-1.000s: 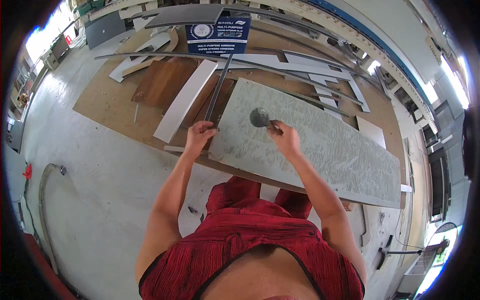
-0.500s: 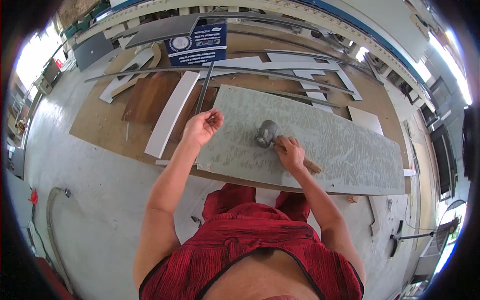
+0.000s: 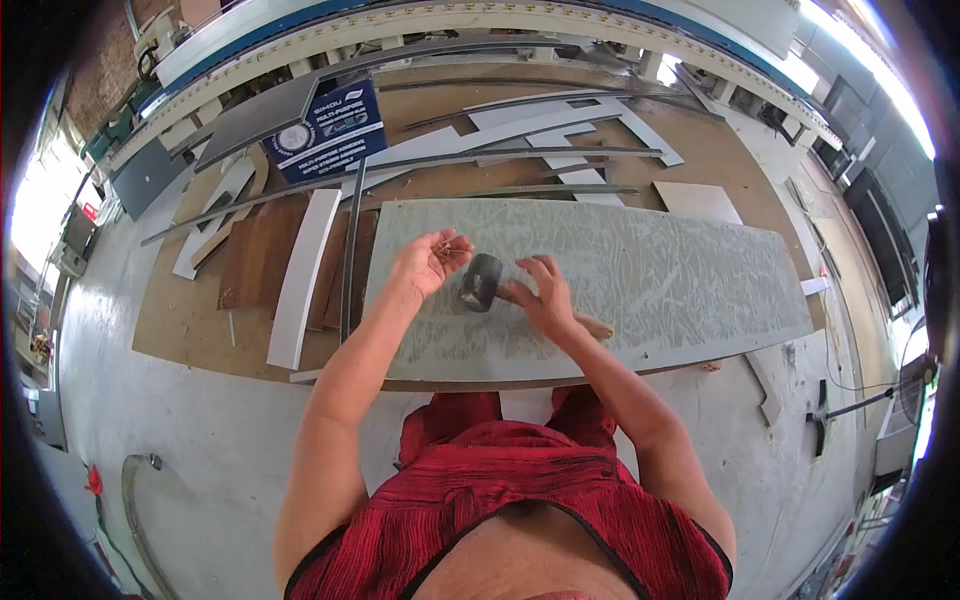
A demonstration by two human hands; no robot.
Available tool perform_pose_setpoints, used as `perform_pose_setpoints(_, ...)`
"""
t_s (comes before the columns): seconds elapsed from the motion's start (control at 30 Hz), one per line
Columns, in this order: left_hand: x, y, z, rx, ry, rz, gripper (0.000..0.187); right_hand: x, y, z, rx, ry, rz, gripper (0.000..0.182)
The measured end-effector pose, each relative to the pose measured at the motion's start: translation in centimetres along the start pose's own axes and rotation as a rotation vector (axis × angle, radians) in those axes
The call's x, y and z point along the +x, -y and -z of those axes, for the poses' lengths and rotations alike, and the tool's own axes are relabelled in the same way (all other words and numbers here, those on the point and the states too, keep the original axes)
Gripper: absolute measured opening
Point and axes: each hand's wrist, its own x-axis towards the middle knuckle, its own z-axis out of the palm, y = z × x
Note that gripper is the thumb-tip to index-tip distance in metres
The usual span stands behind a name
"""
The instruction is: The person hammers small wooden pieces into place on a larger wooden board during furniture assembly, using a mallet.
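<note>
My left hand point(image 3: 425, 268) is raised palm up over the board's left part, its curled fingers around a few small thin pieces that look like nails point(image 3: 447, 249). Just right of it lies a rubber mallet point(image 3: 482, 284) with a dark head and a wooden handle. My right hand point(image 3: 546, 300) is over that handle, fingers spread apart and lifted from it; the handle's end shows beyond the wrist. Beneath both hands is a long pale grey-green board point(image 3: 690, 290) with streaky, smeared marks.
A blue adhesive box point(image 3: 325, 130) stands at the back left. Long dark strips point(image 3: 500, 157), white panel offcuts point(image 3: 305, 280) and a brown wood panel point(image 3: 262, 250) lie on the brown tabletop point(image 3: 180, 320). A machine with a long beam point(image 3: 480, 20) spans the back.
My right hand has loosened its fist from the mallet handle and spread its fingers. My left hand has come closer to the mallet head. The view has shifted.
</note>
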Motion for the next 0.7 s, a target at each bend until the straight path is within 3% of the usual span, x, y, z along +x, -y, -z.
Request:
perform_pose_setpoints(0.13,1.1,1.2,-1.4,-0.006,0.029,0.062,0.028,4.3,0.2,0.0,0.006,0.007,0.127,0.022)
perform_pose_setpoints(0.43,3.2,2.7,-1.6,0.039,0.063,0.067,0.026,7.6,1.7,-3.3,-0.207,0.183,-0.017,0.016)
perform_pose_setpoints(0.7,3.6,2.6,-0.8,-0.012,-0.007,0.063,0.025,8.1,0.5,-5.6,-0.093,0.185,-0.089,0.009)
